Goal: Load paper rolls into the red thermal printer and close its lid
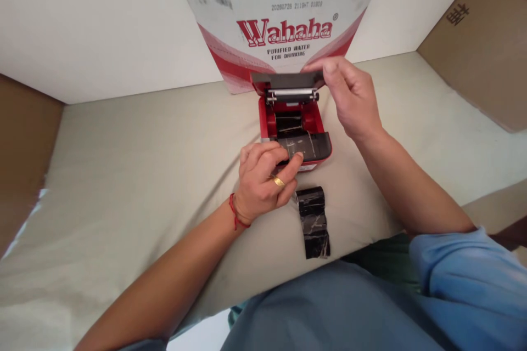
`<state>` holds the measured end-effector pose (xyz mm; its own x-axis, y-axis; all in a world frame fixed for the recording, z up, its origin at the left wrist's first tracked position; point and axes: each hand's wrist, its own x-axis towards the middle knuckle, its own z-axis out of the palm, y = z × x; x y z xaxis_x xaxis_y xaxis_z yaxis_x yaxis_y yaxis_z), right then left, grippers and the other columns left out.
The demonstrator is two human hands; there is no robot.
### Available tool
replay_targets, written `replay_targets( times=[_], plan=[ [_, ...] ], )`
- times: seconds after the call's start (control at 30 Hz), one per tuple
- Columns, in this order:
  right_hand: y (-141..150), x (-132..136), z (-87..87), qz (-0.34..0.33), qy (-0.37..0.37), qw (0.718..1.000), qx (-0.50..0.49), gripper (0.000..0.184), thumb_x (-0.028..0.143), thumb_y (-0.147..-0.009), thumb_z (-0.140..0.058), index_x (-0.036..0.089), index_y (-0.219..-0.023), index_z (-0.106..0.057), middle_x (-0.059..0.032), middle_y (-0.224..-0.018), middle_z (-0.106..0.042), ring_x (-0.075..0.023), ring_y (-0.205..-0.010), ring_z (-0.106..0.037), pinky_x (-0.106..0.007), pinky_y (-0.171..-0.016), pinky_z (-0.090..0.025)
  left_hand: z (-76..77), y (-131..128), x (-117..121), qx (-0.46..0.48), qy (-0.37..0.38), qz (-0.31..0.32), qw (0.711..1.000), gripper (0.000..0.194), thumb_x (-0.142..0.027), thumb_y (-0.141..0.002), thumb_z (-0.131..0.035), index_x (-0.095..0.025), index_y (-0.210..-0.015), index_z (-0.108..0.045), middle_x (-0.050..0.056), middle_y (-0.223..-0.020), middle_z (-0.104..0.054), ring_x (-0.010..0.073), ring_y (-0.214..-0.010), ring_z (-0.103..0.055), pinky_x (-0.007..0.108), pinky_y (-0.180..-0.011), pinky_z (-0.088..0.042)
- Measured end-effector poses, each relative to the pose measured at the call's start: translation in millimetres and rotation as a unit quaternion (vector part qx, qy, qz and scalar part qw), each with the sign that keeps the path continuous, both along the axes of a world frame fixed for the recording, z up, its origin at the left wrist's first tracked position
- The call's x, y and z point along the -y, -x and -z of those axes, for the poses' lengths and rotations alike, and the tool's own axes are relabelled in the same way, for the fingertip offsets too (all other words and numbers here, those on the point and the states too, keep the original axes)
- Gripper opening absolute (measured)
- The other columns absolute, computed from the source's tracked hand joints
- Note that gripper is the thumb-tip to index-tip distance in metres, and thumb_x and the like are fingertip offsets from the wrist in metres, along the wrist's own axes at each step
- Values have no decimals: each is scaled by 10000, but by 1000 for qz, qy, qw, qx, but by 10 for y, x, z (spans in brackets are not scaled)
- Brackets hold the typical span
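A small red printer (317, 120) with its lid (288, 80) raised stands on a beige cloth-covered surface (135, 175). My right hand (349, 96) grips the top right edge of the raised lid, fingers curled over it. At the printer's front left, my left hand (263, 181), wearing a gold ring and a red wrist cord, has its fingers pressed together on a dark strip (302, 145) that lies over the front. A black roll with a shiny strip (313, 219) lies on the cloth just in front of the printer.
A white and red Wahaha water carton (284, 22) stands right behind the printer against a white wall. Brown cardboard (477, 38) leans at the far right, and more brown board (24, 159) is at the left. My blue-clothed lap (329, 312) is at the bottom.
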<state>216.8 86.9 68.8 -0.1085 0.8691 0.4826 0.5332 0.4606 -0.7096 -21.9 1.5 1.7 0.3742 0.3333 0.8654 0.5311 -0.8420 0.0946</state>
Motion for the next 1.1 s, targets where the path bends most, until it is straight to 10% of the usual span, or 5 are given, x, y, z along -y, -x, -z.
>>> replay_targets(
  times=[0.3, 0.5, 0.8, 1.1],
  plan=[
    [-101, 570, 329, -66, -49, 997, 7, 549, 674, -1215, -493, 315, -1236, -909, -63, -1400, -903, -290, -1473, -785, -578, -1375, -523, 89, 25, 25, 7, 0, -30, 1000, 563, -161, -913, -723, -344, -1445, -753, 36, -1055, -787, 264, -1085, -763, 459, -990, -508],
    [-69, 582, 445, -76, -57, 995, -20, 503, 592, -1238, -479, 320, -1315, -895, -49, -1448, -885, -271, -1537, -740, -565, -1371, -544, 64, 252, -176, 126, 132, -7, 983, 564, -563, -1111, -544, -315, -1595, -695, 107, -1488, -778, 363, -1445, -695, 604, -1298, -493],
    [-76, 570, 461, -86, -72, 993, -24, 433, 491, -1244, -503, 304, -1298, -889, -58, -1433, -891, -264, -1506, -762, -537, -1355, -556, 85, 304, -338, 199, 223, 39, 953, 442, -439, -1215, -452, -360, -1160, -884, -9, -1285, -910, 269, -1425, -786, 638, -1480, -303],
    [11, 847, 408, -128, -164, 976, 69, 361, 494, -1173, -564, 370, -1276, -887, -21, -1347, -918, -289, -1326, -847, -605, -1373, -489, 193, 402, -465, 183, 307, 35, 933, 401, -450, -1089, -691, -419, -1487, -732, 30, -1639, -731, 349, -1681, -578, 644, -1418, -455]
  ],
)
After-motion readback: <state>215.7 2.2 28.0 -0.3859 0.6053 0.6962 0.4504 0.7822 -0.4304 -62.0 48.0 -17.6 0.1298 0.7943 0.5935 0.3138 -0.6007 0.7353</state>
